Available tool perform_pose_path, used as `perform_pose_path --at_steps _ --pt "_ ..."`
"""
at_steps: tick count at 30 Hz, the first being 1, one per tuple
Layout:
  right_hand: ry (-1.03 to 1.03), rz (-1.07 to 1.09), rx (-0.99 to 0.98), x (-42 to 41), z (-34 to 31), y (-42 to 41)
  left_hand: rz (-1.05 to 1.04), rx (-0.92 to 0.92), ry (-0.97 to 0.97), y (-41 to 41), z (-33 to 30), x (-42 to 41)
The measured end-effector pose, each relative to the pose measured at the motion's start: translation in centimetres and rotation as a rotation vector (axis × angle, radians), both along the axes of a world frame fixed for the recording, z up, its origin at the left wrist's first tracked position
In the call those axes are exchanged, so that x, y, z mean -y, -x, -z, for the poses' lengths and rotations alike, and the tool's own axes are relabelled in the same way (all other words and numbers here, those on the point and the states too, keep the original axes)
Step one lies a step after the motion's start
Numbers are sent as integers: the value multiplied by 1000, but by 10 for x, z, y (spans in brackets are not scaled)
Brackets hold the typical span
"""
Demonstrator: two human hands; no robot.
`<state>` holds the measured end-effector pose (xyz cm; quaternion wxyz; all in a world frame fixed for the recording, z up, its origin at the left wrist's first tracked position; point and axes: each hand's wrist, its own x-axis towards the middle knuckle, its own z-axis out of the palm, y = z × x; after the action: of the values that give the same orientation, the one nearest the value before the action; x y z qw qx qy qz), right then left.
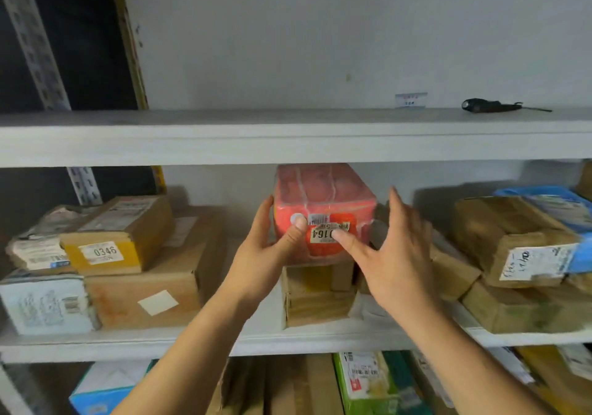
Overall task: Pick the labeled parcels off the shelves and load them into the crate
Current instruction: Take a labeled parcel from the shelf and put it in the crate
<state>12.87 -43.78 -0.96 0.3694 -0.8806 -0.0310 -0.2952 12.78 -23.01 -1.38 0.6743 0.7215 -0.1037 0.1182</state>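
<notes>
Two hands are raised at the middle shelf [192, 341]. Left hand [272, 248] grips the red parcel [323, 203]: its fingers [264, 212] curl round the parcel's left side and the thumb presses the front face just left of the white label [325, 233], which reads "164" with a leading digit partly covered. Right hand [397, 254] is spread wide, fingers straight; its thumb tip touches the label's right edge, the remaining fingers stand off the parcel's right side, holding nothing.

Red parcel sits between the two hands, wrapped in clear film, resting on a small cardboard box [317, 296] directly below the fingers.

Left of the fingers: a stack of brown cartons, one with a yellow panel and label "0346" [102, 253], above a large carton [144, 296] and a white box [45, 305]. Right of the fingers: several brown parcels [499, 238], one with a handwritten label, and a blue bag [544, 203].

Above the fingers, the upper shelf [288, 139] carries a small card [411, 99] and a dark tool [490, 106]. Below, further parcels, including a green one [368, 382].
</notes>
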Motion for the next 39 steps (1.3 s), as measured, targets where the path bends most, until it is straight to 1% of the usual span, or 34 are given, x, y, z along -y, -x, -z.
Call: perform_pose_path --at_steps 2,3,6,8,10,12,16,18,20,21,22,23,24,25,28,30,32,35,39 --pt "-32 -158 -179 5 -3 -9 -1 -59 96 -3 -6 2" --pt "-46 -204 -192 5 -1 -12 -21 -73 125 -3 -8 4" --pt "-44 -194 -62 -4 5 -20 -154 -75 192 -2 -12 12" --pt "-83 -206 10 -13 6 -19 -214 -57 255 3 -18 15" --pt "-120 -236 53 -22 8 -14 -234 -42 318 10 -24 14" --pt "-130 -280 95 -32 9 -9 -242 0 339 20 -24 6" --pt "-52 -311 262 -62 14 8 -276 25 414 39 -15 -18" --pt "-51 -378 287 -78 18 26 -346 19 492 49 -7 -34" --pt "-90 -511 207 -86 20 44 -433 32 566 60 4 -50" --pt "-152 -616 94 -86 20 51 -466 40 597 66 8 -57" --pt "-269 -748 -66 -86 15 57 -483 52 607 73 13 -64" --pt "-377 -860 -234 -85 11 59 -495 68 604 79 17 -70" --pt "-455 -920 -351 -85 6 61 -508 88 592 85 21 -74" --pt "-489 -933 -434 -86 3 60 -517 109 571 92 23 -77" --pt "-621 -967 -623 -93 -5 57 -507 163 450 107 32 -79" --pt "-667 -1009 -709 -96 -1 53 -477 186 367 112 40 -80" --pt "-724 -1026 -721 -96 5 48 -429 199 315 114 46 -82" --pt "-760 -1022 -642 -90 16 39 -338 171 242 117 55 -89" --pt "-575 -1050 -415 -77 30 35 -211 89 192 125 54 -96"
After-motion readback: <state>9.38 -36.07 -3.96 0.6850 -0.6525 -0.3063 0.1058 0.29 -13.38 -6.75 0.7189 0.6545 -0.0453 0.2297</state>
